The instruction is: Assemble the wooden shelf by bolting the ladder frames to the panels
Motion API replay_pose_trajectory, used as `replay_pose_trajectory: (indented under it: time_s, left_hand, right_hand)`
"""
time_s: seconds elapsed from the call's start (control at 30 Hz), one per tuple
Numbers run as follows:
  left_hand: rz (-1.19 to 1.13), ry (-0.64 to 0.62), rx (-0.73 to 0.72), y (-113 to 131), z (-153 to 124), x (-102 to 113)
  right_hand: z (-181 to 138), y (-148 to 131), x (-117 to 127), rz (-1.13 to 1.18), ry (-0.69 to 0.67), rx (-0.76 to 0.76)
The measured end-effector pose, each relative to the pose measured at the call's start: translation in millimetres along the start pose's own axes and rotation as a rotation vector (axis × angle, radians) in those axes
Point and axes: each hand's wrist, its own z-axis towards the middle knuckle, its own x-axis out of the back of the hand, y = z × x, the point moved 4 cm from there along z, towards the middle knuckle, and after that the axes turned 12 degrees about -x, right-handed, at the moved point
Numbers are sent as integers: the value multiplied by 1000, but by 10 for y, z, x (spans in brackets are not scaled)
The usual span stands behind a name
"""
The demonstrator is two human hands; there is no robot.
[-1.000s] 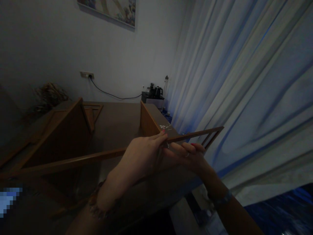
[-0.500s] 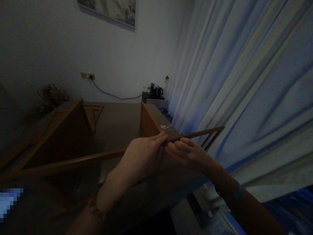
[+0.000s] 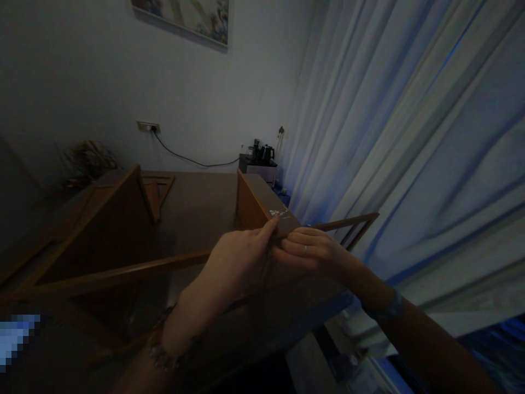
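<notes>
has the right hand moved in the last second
Yes: judged against the wooden bar, the right hand has turned and shifted upward in the picture, now covering a stretch of bar that showed above it before.

Dim light, a framed picture (image 3: 186, 21) on the pale wall (image 3: 213, 98), long curtains (image 3: 369, 137) alongside

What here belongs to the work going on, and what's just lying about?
Likely part of the work:
wooden frame, with left hand and right hand at it
left panel and right panel
perhaps the small white bits on the table

Seemingly just there:
black kettle
dried plant bundle
wall picture
curtain
</notes>
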Motion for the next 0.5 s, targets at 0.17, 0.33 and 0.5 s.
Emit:
replay_pose_trajectory:
  time_s: [0.17,0.33,0.5]
  left_hand:
    - [-51,-28,12,1,-9,17]
    - [-59,-37,2,-12,-15,-6]
    - [-57,47,-3,-17,3,-19]
  right_hand:
    - [-16,29,-25,50,-74,-50]
    - [2,14,-30,43,-17,-40]
    - [-24,51,-118,161,132,-251]
